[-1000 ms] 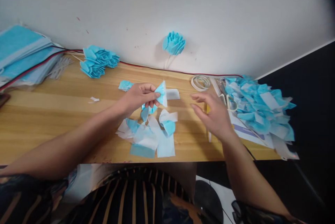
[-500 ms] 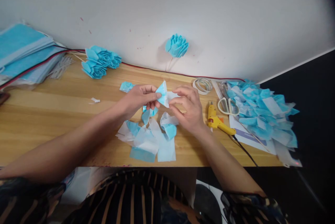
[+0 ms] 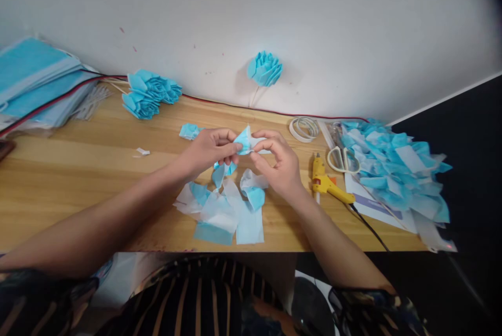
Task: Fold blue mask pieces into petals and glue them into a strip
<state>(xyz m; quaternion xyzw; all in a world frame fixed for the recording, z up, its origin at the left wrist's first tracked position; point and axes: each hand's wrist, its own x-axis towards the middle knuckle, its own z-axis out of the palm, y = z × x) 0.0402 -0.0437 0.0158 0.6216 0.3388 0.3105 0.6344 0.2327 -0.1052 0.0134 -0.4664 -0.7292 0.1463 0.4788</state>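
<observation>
Head view: one blue piece (image 3: 243,141) above mid-desk (image 3: 78,179), pinched between left hand (image 3: 207,150) and right hand (image 3: 280,166). One glue gun (image 3: 325,181) and one scissors (image 3: 343,159) lie right; one flower (image 3: 264,68) stands at back edge.

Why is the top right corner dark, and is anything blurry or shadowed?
Head view: that corner looks like lens-edge darkening; the left hand, right hand and the blue piece they pinch are sharp; the paper flower casts a soft shadow leftward on the wall.
</observation>
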